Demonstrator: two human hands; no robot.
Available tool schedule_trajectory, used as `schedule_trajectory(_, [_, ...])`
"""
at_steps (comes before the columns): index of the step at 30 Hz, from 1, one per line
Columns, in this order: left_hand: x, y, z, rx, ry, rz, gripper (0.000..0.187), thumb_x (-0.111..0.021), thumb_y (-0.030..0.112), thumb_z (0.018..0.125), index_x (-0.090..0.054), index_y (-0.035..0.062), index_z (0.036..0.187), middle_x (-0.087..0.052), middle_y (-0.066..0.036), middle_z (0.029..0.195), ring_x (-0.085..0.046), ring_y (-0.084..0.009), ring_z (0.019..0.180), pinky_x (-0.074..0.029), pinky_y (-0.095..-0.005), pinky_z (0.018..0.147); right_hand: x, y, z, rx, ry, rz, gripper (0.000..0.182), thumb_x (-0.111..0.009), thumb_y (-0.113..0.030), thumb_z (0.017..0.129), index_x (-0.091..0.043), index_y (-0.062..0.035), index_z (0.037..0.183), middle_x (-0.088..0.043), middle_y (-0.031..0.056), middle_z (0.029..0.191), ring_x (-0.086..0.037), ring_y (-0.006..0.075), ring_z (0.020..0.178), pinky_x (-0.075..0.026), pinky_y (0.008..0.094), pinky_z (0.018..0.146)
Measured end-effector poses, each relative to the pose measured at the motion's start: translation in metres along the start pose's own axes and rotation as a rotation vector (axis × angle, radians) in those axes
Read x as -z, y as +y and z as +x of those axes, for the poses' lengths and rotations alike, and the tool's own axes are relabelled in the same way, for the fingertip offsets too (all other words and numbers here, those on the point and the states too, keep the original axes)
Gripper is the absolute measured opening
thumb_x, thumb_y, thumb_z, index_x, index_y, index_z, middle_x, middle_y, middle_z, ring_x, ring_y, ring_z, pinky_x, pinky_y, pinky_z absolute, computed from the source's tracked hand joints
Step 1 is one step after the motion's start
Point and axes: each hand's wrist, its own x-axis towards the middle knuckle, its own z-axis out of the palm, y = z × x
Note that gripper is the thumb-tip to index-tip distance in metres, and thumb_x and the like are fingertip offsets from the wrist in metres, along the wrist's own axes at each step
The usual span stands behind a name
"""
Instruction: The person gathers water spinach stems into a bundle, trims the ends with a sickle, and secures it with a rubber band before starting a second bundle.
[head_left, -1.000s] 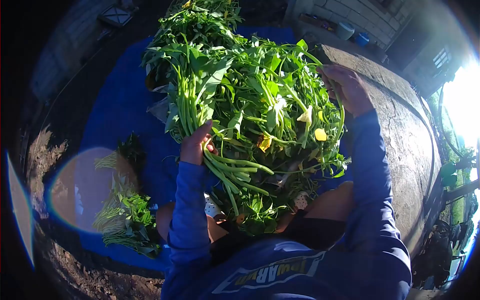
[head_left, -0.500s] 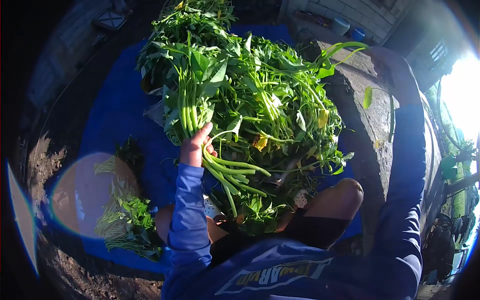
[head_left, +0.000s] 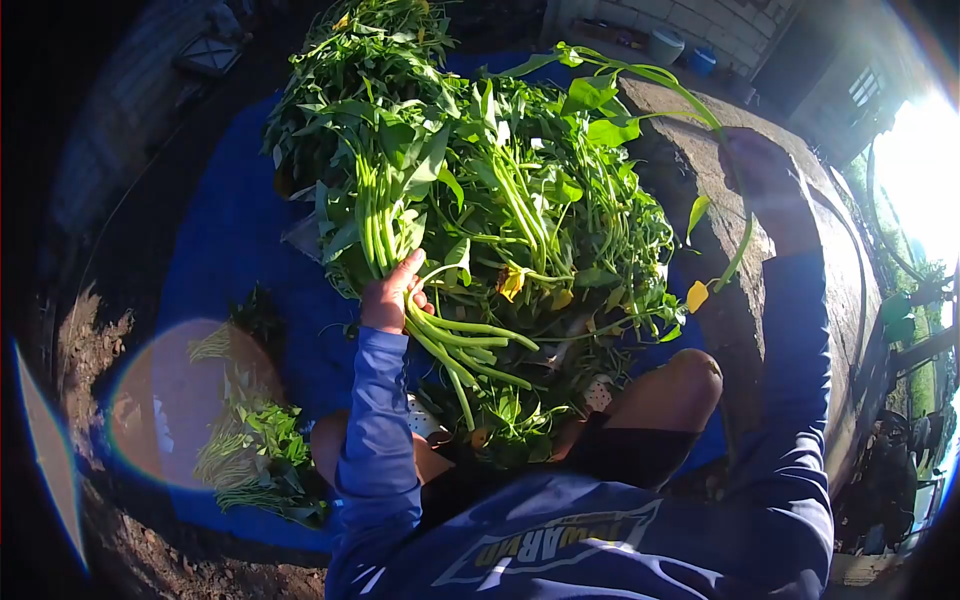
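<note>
My left hand (head_left: 392, 297) is closed around a bunch of water spinach (head_left: 378, 215), its leaves pointing away from me and the pale green stem ends sticking out below the fist toward my lap. On the right, my right hand (head_left: 765, 175) is in shade against the concrete, so its fingers are hard to make out. A long water spinach stem (head_left: 690, 98) arches from that hand toward the pile, with a yellow leaf on its drooping end. Just beyond both hands rises a large heap of water spinach (head_left: 590, 190), some leaves yellowed.
A blue tarp (head_left: 225, 230) lies under the heap. Smaller bundles of greens (head_left: 265, 450) rest on it at the left. Beside my right arm is a rough concrete slab (head_left: 690, 165). My bent knee (head_left: 690, 385) is in front. Buckets (head_left: 665, 45) stand by the back wall.
The long stem at my right hand has swung, and its leafy end now spreads farther left over the heap. My right arm has shifted slightly; my left hand stays on its bunch.
</note>
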Motion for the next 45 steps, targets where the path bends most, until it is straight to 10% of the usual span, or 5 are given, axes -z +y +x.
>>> schedule_trajectory(6, [-0.004,-0.011,0.004,-0.09,-0.032,0.069,0.037,-0.083,0.04,0.09,-0.064,0.0098,0.099,-0.052,-0.001,0.068,-0.053,-0.0136,0.047,-0.055,-0.032,0.047,-0.104,0.032,-0.046,-0.03,0.213,-0.109,0.028,-0.079,-0.011,0.091,-0.077,-0.0022,0.118,-0.075,0.0035,0.107,-0.067,0.01,0.102,-0.053,0.0272,0.092])
schedule_trajectory(11, [-0.009,-0.024,0.006,0.0,0.041,0.07,0.039,-0.083,0.038,0.09,-0.07,0.0031,0.101,-0.058,-0.004,0.07,-0.057,-0.0156,0.05,-0.055,-0.0348,0.048,-0.182,0.063,-0.056,0.154,0.14,-0.139,0.026,-0.078,-0.008,0.091,-0.077,-0.001,0.116,-0.069,0.0005,0.094,-0.059,0.007,0.084,-0.049,0.0249,0.077])
schedule_trajectory(19, [-0.002,-0.069,0.004,0.263,-0.251,-0.349,0.053,-0.066,0.066,0.095,-0.059,0.0129,0.098,-0.067,-0.006,0.081,-0.066,-0.0189,0.067,-0.058,-0.0353,0.062,-0.314,0.145,-0.088,0.109,-0.244,-0.134,0.027,-0.07,-0.012,0.092,-0.075,0.0011,0.115,-0.074,0.0181,0.097,-0.073,0.0317,0.09,-0.057,0.0397,0.083])
schedule_trajectory(33, [-0.006,-0.041,-0.015,-0.327,0.248,0.232,0.025,-0.078,0.011,0.09,-0.07,-0.0059,0.107,-0.077,-0.017,0.096,-0.057,-0.0136,0.046,-0.046,-0.0297,0.04,-0.243,0.063,-0.075,0.221,0.279,-0.113,0.022,-0.072,-0.005,0.094,-0.076,-0.0018,0.115,-0.071,0.0083,0.098,-0.067,0.0157,0.087,-0.053,0.0304,0.079])
schedule_trajectory(45, [-0.032,-0.041,-0.022,-0.316,0.265,0.261,0.039,-0.088,0.032,0.086,-0.067,0.0016,0.099,-0.065,-0.005,0.07,-0.055,-0.0139,0.044,-0.046,-0.0304,0.041,-0.318,0.107,-0.085,0.279,0.168,-0.402,0.023,-0.072,-0.009,0.09,-0.076,-0.0014,0.111,-0.071,0.0134,0.093,-0.069,0.0311,0.086,-0.054,0.0383,0.08])
